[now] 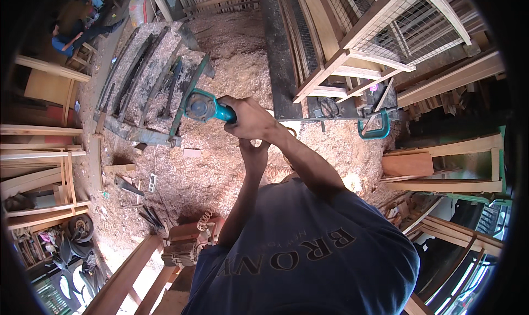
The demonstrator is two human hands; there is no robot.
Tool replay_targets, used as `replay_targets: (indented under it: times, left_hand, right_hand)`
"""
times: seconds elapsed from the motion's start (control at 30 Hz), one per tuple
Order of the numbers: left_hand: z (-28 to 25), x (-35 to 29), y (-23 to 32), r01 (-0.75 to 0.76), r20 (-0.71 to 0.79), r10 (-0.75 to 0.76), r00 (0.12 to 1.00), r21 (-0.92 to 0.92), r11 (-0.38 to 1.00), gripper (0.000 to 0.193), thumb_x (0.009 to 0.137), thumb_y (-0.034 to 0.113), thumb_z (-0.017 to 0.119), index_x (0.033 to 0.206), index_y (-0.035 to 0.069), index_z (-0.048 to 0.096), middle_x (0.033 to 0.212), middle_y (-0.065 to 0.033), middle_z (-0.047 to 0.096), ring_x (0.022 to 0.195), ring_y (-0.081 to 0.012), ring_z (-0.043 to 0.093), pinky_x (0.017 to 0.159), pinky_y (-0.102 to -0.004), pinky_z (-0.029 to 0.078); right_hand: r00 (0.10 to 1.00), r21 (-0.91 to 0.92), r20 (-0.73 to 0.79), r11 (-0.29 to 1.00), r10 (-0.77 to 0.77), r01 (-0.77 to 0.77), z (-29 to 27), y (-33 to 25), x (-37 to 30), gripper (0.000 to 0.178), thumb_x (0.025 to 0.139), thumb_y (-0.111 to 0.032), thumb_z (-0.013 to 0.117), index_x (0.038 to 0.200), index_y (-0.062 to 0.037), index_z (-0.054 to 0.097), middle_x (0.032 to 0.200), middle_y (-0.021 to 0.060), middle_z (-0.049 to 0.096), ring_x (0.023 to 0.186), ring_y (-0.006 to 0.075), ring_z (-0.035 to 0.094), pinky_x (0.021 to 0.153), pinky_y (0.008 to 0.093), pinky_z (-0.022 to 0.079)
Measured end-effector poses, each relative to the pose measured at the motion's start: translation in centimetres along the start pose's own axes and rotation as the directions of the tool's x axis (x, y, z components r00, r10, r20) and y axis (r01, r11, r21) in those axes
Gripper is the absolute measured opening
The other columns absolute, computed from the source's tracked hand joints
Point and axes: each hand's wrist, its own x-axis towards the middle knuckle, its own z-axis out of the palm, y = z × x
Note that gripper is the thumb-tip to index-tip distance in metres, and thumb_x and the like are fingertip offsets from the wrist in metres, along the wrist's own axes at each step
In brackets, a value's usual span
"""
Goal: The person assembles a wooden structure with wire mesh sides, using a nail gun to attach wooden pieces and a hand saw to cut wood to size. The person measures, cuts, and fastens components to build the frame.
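1. Floor [176, 191]: the broadest field, strewn with pale shavings and lying beneath the work.
2. Mesh-sided frame [376, 15]: an open, cage-like wooden structure at upper right, resting on the dark surface [281, 83]. Slats show through the wire; whether anything is stored inside cannot be told.
3. Slatted stand [131, 67]: long dark bars at upper left, with shavings visible between them.
4. Sack [142, 7]: a pale, bulging container with red markings, beyond the stand. Its contents are hidden.
5. Teal tool [212, 110]: held out in front of the body, its round metal head toward the near end of the stand. Contact between head and stand cannot be judged from this angle. The step in hand appears to be holding and positioning this tool; the next move probably calls for a firm grip and a steady wrist.
6. Right hand [248, 119]: closed around the tool's cylindrical body, the knuckles uppermost.
7. Left hand [254, 149]: raised just below the right hand, its fingers partly hidden. Whether it grips anything cannot be told.
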Motion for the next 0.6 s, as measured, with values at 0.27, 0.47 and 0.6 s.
replay_targets:
  times: [0.27,0.47,0.6]
  left_hand:
    - [1.7,2.7,-2.9,-0.027,0.051,0.015,0.999,0.236,0.971,0.072,0.079,0.01,0.08,0.137,-0.003,0.04,0.124,-0.0186,0.049,0.111,-0.0315,0.054,0.094,-0.0424,0.045]
    - [2.8,6.9,-5.3,0.073,0.19,-0.13,0.973,0.282,0.957,0.059,0.078,0.019,0.081,0.123,-0.003,0.048,0.098,-0.0175,0.067,0.091,-0.0383,0.067,0.081,-0.0514,0.049]
    - [5.1,12.2,-9.6,0.162,0.131,-0.272,0.953,0.538,0.828,0.054,0.078,0.03,0.08,0.112,0.0,0.051,0.104,-0.0188,0.067,0.095,-0.0391,0.066,0.09,-0.0563,0.042]
  right_hand:
    - [0.989,0.398,-0.048,0.91,0.143,-0.112,-0.8,7.6,1.0,0.062,0.073,-0.006,0.075,0.131,-0.0006,0.055,0.104,0.0187,0.072,0.096,0.024,0.069,0.09,0.0358,0.053]
    - [0.906,0.172,-0.326,0.959,0.271,-0.225,-1.9,12.0,-0.7,0.061,0.085,-0.02,0.071,0.139,-0.0021,0.048,0.117,0.0234,0.068,0.111,0.0389,0.065,0.099,0.0437,0.048]
    - [0.911,0.048,-0.413,0.998,-0.017,0.04,-3.5,15.3,-7.7,0.047,0.09,-0.021,0.068,0.132,-0.0051,0.053,0.107,0.0205,0.071,0.099,0.0382,0.068,0.089,0.0453,0.053]
